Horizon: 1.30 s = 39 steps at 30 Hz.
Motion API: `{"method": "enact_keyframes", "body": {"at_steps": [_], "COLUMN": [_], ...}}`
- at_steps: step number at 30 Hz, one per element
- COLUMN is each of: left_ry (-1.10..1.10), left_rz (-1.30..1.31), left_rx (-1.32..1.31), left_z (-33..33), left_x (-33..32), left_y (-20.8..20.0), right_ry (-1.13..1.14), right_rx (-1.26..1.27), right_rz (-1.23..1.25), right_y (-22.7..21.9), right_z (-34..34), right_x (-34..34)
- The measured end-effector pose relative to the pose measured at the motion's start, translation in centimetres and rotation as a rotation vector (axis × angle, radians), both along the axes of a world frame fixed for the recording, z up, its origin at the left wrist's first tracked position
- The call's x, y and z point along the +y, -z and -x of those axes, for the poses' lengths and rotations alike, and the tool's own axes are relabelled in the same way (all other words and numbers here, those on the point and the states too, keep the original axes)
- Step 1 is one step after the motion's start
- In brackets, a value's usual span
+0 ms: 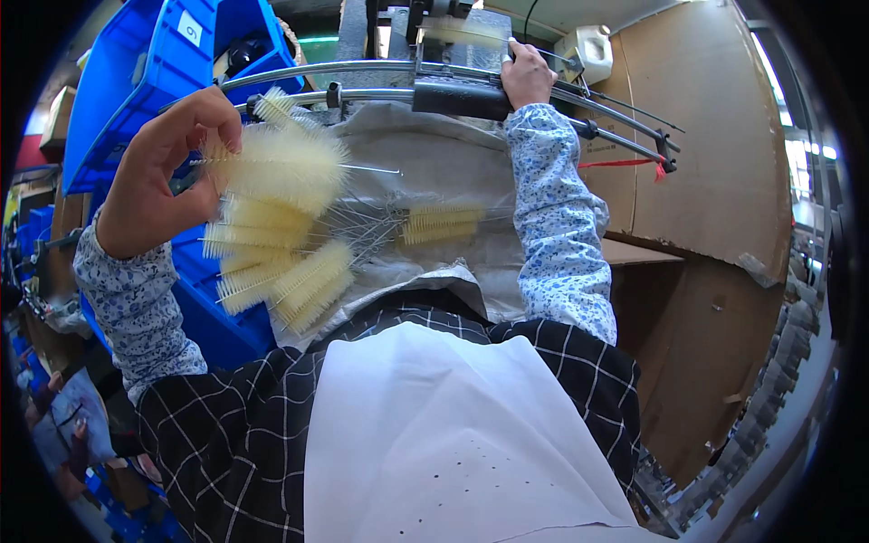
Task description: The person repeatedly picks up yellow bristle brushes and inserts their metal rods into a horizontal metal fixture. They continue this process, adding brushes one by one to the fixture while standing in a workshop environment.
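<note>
My left hand (167,167) pinches a fluffy cream bristle brush (281,167) by its end, thumb and fingers curled. The brush's wire stem points right. Beneath it, several similar brushes (262,235) lie in a fanned pile, their wire stems (362,233) crossing to the right. One more brush (444,223) lies the other way round on a grey cloth (434,158). My right hand (528,77) grips the right end of a dark sliding carriage (460,98) on metal rails (376,93). A pale bristly piece (466,33) shows behind the carriage; its far end is hidden.
Blue bins (136,81) stand at the left, and a blue bin (217,317) is below the brush pile. Tall cardboard (706,136) walls the right side. A white plastic container (590,52) stands behind the rails. Red string (659,170) hangs at the rail end.
</note>
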<state>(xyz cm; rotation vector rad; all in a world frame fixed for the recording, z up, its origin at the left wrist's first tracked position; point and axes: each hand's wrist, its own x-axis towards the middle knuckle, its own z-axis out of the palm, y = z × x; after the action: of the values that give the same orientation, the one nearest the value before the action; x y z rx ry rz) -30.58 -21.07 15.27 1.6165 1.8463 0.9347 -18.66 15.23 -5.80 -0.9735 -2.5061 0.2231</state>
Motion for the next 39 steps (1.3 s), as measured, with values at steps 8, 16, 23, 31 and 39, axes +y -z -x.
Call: {"method": "enact_keyframes", "body": {"at_steps": [8, 16, 23, 31, 39], "left_ry": [0.045, 0.05, 0.011, -0.013, 0.064], "left_rz": [0.017, -0.019, -0.077, -0.034, -0.058], "left_rx": [0.02, 0.037, -0.072, -0.126, -0.459], "left_z": [-0.2, -0.1, 1.6, 3.4, 2.2], "left_x": [2.2, 2.0, 0.2, 2.2, 6.2], "left_y": [-1.1, -1.1, 1.2, 3.5, 5.9], "right_ry": [0.007, 0.017, -0.016, -0.122, -0.532], "right_rx": [-0.08, -0.074, -0.078, -0.342, -0.291], "right_rz": [0.044, 0.027, -0.002, 0.038, 0.856], "right_y": [-1.9, -1.4, 0.8, -2.5, -10.4], "right_z": [5.1, 2.9, -2.5, -3.7, -11.0], "right_x": [-5.7, -2.8, 5.1, 8.1, 1.7]}}
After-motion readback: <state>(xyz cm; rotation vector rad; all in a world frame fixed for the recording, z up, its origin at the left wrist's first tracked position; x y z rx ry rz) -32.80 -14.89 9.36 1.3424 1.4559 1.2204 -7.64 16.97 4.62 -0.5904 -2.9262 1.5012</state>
